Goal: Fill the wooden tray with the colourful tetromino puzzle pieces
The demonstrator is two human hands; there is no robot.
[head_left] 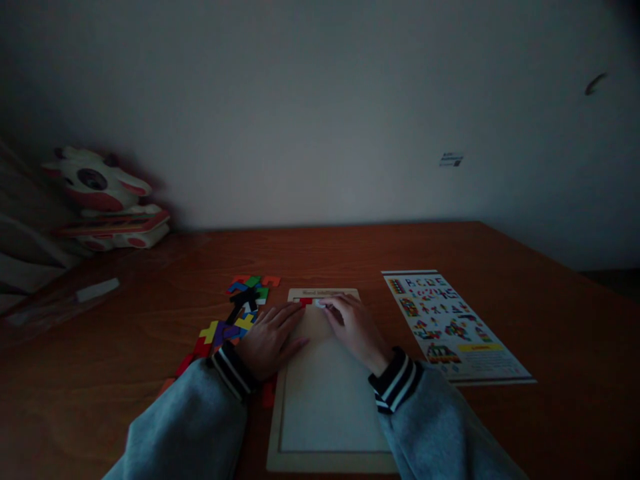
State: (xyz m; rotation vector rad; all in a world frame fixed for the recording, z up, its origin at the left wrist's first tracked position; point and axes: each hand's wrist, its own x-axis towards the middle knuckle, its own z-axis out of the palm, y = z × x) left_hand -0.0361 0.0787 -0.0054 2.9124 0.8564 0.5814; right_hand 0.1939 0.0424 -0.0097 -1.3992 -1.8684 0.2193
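Observation:
A pale wooden puzzle board (330, 413) with a raised rim lies in front of me, lettering along its far edge. Close to its far left corner sits a red puzzle piece (306, 302). My left hand (273, 339) rests across the board's left rim, fingers stretched out, the fingertips close by the red piece. Pinched between thumb and finger of my right hand (356, 330) is a small white puzzle piece (320, 303), just right of the red one; the fingers partly hide it.
Left of the board, loose coloured puzzle pieces (209, 332) lie in a heap, partly under my left arm. A printed pattern sheet (453, 320) lies to the right. On the far left of the table (165, 293) stands a cow-shaped toy (115, 193), against the wall.

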